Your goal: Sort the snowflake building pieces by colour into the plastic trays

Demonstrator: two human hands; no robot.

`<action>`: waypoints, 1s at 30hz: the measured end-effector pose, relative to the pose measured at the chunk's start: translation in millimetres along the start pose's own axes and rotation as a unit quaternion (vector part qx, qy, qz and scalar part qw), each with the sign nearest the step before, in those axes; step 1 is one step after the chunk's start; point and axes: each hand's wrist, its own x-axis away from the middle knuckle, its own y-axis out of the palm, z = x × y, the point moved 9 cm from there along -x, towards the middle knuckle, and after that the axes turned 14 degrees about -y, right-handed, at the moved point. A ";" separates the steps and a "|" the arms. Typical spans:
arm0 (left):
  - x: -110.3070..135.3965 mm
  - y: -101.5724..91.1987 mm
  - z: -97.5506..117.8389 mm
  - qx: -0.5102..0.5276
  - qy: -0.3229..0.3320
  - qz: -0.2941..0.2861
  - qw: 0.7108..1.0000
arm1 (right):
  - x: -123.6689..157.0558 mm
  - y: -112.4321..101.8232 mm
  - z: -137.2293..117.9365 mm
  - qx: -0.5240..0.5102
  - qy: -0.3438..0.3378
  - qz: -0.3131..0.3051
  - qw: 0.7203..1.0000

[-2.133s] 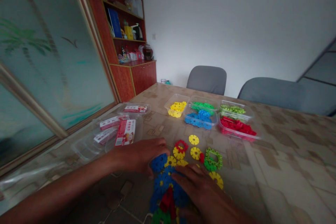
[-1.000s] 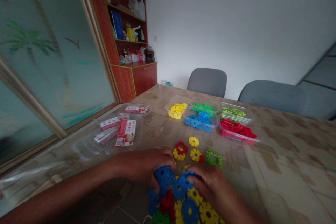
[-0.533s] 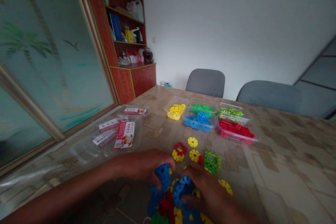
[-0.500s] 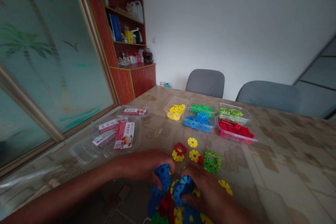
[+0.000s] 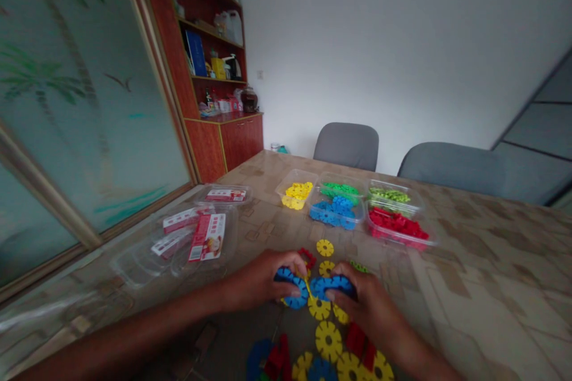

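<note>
My left hand (image 5: 263, 277) pinches blue notched discs (image 5: 295, 290) between thumb and fingers. Closed on other blue notched discs (image 5: 325, 287) is my right hand (image 5: 364, 297). The two sets come close together above the table, with a thin yellow disc edge between them. Just below lies a yellow notched disc (image 5: 319, 309); whether it touches the blue ones I cannot tell. Nearer to me are a larger-looking yellow disc (image 5: 329, 340), red pieces (image 5: 279, 357) and a blue disc (image 5: 322, 370). My right hand partly hides a light green piece (image 5: 358, 266).
Clear tubs hold yellow discs (image 5: 298, 191), green pieces (image 5: 340, 190), blue discs (image 5: 333, 214), light green pieces (image 5: 388, 195) and red pieces (image 5: 397, 225). Labelled clear lids (image 5: 208, 238) lie at left. Grey chairs (image 5: 346, 146) stand behind the table (image 5: 482, 286).
Both hands have lifted away from the near pile with the blue discs and brought them close together. More yellow and red pieces show below. The view has shifted slightly.
</note>
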 end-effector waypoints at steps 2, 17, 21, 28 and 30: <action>0.5 -7.2 4.3 -0.022 0.002 0.024 0.999 | -0.4 -3.7 -1.2 -0.008 0.001 0.002 1.000; -5.6 12.8 29.6 -0.050 0.080 0.045 0.995 | 3.2 9.3 -5.1 -0.188 0.039 0.037 0.981; -13.9 15.2 25.1 -0.035 0.067 0.046 0.996 | 6.4 10.7 3.9 -0.188 0.044 0.060 0.979; -24.2 21.0 32.8 -0.037 0.055 0.051 0.997 | 12.7 3.1 5.1 -0.135 0.074 0.063 0.986; -27.2 20.6 35.7 -0.034 0.056 0.057 0.996 | 15.0 -4.1 9.1 -0.113 0.093 0.073 0.986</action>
